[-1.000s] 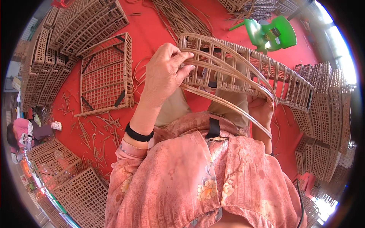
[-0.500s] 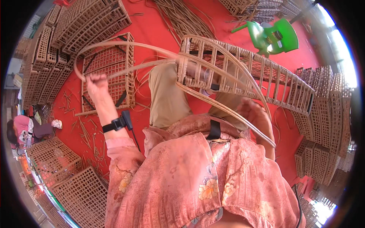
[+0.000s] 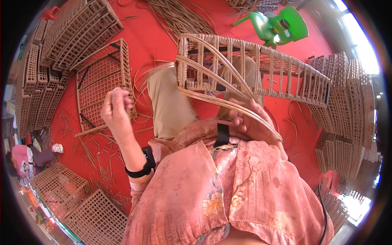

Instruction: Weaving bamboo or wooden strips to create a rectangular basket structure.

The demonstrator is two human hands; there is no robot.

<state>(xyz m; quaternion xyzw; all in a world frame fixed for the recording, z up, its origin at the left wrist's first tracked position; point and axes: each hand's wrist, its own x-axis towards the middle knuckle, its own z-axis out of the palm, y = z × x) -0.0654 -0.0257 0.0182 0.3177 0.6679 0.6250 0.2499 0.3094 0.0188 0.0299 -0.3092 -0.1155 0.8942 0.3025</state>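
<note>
On a red floor strewn with cane offcuts, a seated person in a pink flowered shirt weaves a long open-lattice rattan crate [image 3: 253,67] that rests across the lap and knees.

The left hand [image 3: 116,110] is closed in a fist, seemingly pinched on a thin strand that is too fine to make out clearly. Half a second ago this hand was stretched far out to the left, drawing a long loop of cane; now it sits nearer the body, raised beside the left knee, and the big loop is gone from view. This suggests a length of cane has been pulled through and the slack taken up.

The right hand [image 3: 249,122] is curled around flat cane strips [image 3: 228,102] that sweep from the crate's near left corner down past the wrist. It holds them against the crate's lower edge, much as it did a moment ago.

The crate on the lap is empty, only bars and gaps. A flat lattice panel [image 3: 102,81] lies on the floor just left of the knee. Stacks of finished crates [image 3: 73,28] stand at upper left, all empty. More crates [image 3: 347,106] line the right side. A green plastic chair [image 3: 281,26] stands beyond the crate.
</note>
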